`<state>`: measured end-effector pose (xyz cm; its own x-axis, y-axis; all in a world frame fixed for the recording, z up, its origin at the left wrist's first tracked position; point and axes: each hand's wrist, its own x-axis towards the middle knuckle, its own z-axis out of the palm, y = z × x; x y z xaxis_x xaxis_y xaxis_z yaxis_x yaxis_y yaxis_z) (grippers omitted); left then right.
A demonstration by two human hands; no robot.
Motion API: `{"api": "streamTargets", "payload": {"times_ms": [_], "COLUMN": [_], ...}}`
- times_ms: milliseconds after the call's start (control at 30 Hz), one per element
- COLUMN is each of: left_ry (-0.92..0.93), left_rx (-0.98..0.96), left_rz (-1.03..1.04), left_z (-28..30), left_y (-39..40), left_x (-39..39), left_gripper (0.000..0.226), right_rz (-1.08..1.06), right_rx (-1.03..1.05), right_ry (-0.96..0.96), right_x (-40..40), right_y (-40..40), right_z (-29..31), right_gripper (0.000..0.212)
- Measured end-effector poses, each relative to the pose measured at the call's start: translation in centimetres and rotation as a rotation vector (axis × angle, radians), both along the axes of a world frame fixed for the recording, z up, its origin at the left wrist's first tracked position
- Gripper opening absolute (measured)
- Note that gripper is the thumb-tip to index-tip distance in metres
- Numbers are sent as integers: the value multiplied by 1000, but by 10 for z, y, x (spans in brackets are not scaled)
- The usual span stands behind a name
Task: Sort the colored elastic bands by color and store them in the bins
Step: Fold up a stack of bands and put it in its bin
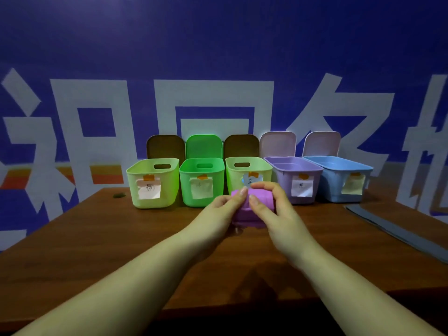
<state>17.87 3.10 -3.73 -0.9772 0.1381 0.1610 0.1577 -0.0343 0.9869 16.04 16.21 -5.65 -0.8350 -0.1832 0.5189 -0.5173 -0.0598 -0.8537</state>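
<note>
Brown wood of the bench carries a far row of five open bins, each with a paper label taped to its front. From the left: a pale green bin, a bright green bin, another pale green bin partly behind the hands, a lilac bin and a blue bin; lids lean against the wall behind them.

Near the middle, the left hand and the right hand both grip a small purple box, fingers curled round its sides, thumbs pressing at its top edge. No elastic bands can be seen (presumably they are inside the box, though nothing shows it). By my reading, sorting proper has not begun: the step in hand is opening this container. The next move calls for prying the top free while steadying the body, then tipping or picking out the contents.

On the far right edge lie grey sheets, well apart from the hands. Nothing stands between the box and the bins.
</note>
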Motion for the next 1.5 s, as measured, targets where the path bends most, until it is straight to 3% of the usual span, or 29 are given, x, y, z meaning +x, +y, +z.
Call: {"api": "streamTargets", "payload": {"times_ms": [133, 300, 400, 700, 867, 1200, 1500], "left_ry": [-90, -199, -240, -315, -365, -390, -329], "left_rx": [63, 141, 185, 294, 375, 376, 331], "left_rz": [-66, -91, -106, -44, -16, 21, -20], "left_z": [8, 8, 2, 10, 56, 204, 223], "left_y": [-10, -27, -36, -49, -54, -73, -52], "left_x": [-42, -110, -156, -267, -290, -293, -294], "left_gripper": [33, 40, 50, 49, 50, 36, 50], "right_rz": [65, 142, 160, 170, 164, 211, 196], "right_rx": [-36, -38, -12, 96, 129, 15, -53], "right_ry": [-140, -327, -363, -425, -460, -598, -622], "right_x": [-46, -117, -166, -283, -304, -310, -301], "right_y": [2, 4, 3, -5, -12, -26, -2], "right_z": [7, 5, 1, 16, 64, 212, 234], "right_gripper": [27, 48, 45, 55, 55, 49, 51]}}
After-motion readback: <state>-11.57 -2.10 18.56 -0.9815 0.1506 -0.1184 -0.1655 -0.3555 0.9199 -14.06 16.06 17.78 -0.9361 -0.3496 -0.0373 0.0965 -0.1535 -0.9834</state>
